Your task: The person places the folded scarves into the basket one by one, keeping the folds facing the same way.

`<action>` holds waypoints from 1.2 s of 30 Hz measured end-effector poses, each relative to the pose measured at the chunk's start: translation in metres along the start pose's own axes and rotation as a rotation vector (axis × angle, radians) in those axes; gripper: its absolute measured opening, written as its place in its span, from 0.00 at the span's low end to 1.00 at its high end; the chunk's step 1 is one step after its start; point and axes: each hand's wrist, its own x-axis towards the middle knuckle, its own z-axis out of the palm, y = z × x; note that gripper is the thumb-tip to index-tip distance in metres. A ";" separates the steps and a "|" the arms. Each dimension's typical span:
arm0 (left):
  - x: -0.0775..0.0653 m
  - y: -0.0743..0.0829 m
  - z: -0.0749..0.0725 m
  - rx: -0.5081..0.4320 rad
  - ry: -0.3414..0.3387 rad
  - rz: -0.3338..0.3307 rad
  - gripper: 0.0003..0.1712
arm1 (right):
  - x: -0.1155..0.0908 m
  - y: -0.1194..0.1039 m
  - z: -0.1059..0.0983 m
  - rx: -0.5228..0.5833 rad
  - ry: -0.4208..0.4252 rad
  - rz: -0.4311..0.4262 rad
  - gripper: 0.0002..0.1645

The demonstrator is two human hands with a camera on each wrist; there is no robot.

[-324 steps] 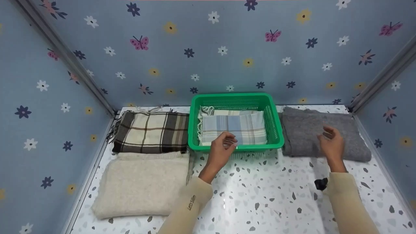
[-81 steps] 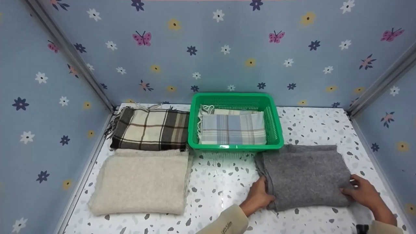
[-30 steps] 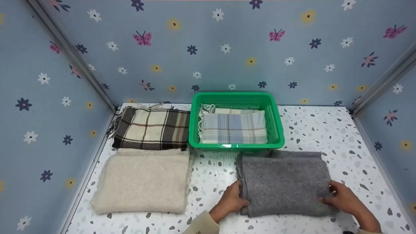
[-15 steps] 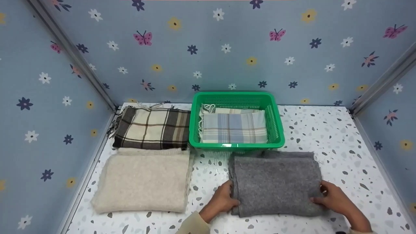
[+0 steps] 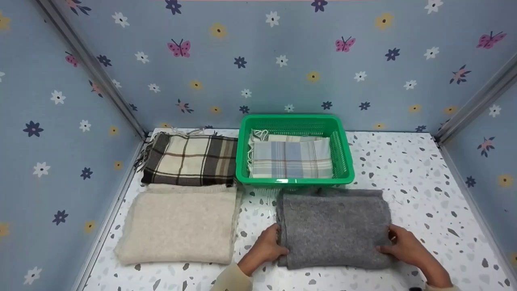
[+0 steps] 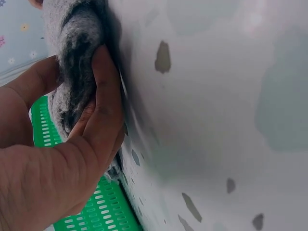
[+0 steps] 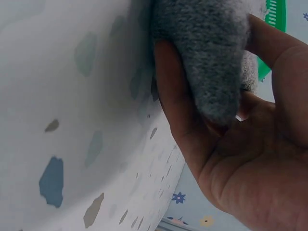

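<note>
A folded grey shawl (image 5: pixel 335 230) lies on the speckled table in front of the basket, its far edge close to the basket's front. My left hand (image 5: pixel 264 246) pinches its left edge, thumb on top and fingers beneath; the left wrist view shows the grey layers (image 6: pixel 77 62) between thumb and fingers. On the opposite side my right hand (image 5: pixel 406 246) grips the right edge the same way, and the right wrist view has the folded end (image 7: pixel 207 62) between thumb and fingers.
The green basket (image 5: pixel 347 169) at the back holds a folded blue-and-cream plaid scarf (image 5: pixel 291 159). Left of it lies a brown-and-cream checked scarf (image 5: pixel 190 159) with fringes. A folded beige shawl (image 5: pixel 177 226) lies in front of that. Patterned walls (image 5: pixel 258 48) enclose the table (image 5: pixel 428 194).
The grey shawl came from the right of the basket, toward the front, and then slid left with both hands holding its sides. In the last second it moved further left.
</note>
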 end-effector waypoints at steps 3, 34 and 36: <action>-0.002 -0.001 -0.003 0.011 0.003 0.008 0.40 | 0.001 -0.003 0.003 0.004 0.003 -0.009 0.28; 0.066 0.025 -0.021 -0.332 0.297 -0.014 0.43 | 0.060 -0.017 -0.022 0.050 0.161 0.083 0.40; 0.070 0.025 -0.019 -0.309 0.318 -0.002 0.42 | 0.062 -0.017 -0.021 0.057 0.183 0.079 0.38</action>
